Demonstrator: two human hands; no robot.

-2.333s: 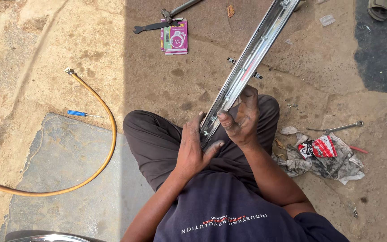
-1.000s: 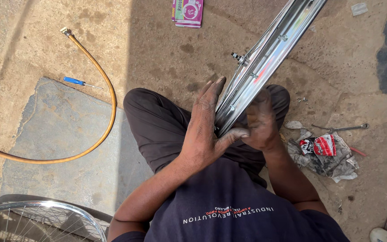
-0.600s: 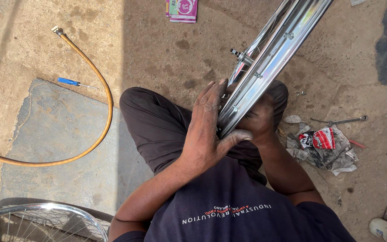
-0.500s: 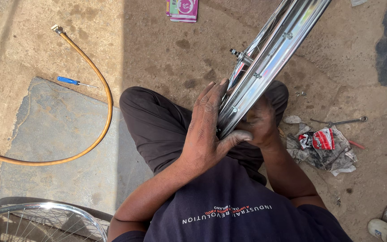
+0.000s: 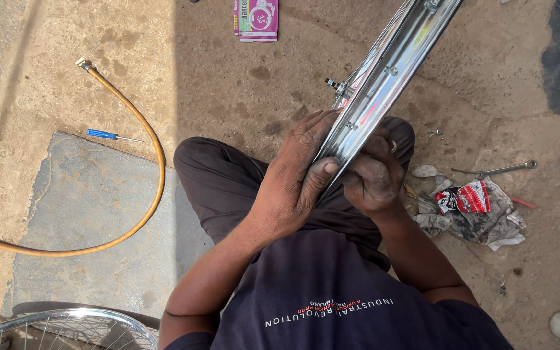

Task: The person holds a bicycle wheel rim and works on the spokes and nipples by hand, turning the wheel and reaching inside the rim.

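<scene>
- Chrome steel, the wheel rim (image 5: 393, 68) ran edge-on from the person's lap up to the top of the view, its lower end resting between dark-trousered knees.
- The left hand (image 5: 293, 178) lay flat against the rim's left side, fingers stretched along the metal and thumb pressed on the shiny channel, gripping it.
- The right hand (image 5: 374, 175) was curled into a tight fist against the rim's right side; whether it pinched a spoke nipple could not be told.
- An orange hose (image 5: 153, 146) curved over the concrete floor (image 5: 241, 84) to the left, a blue screwdriver (image 5: 108, 135) just beside it.
- Crumpled rags (image 5: 481, 214) lay to the right, a spanner (image 5: 497, 171) near them.
- A pink packet (image 5: 256, 18) sat at the top edge; a second spoked wheel (image 5: 66, 327) showed bottom left.
</scene>
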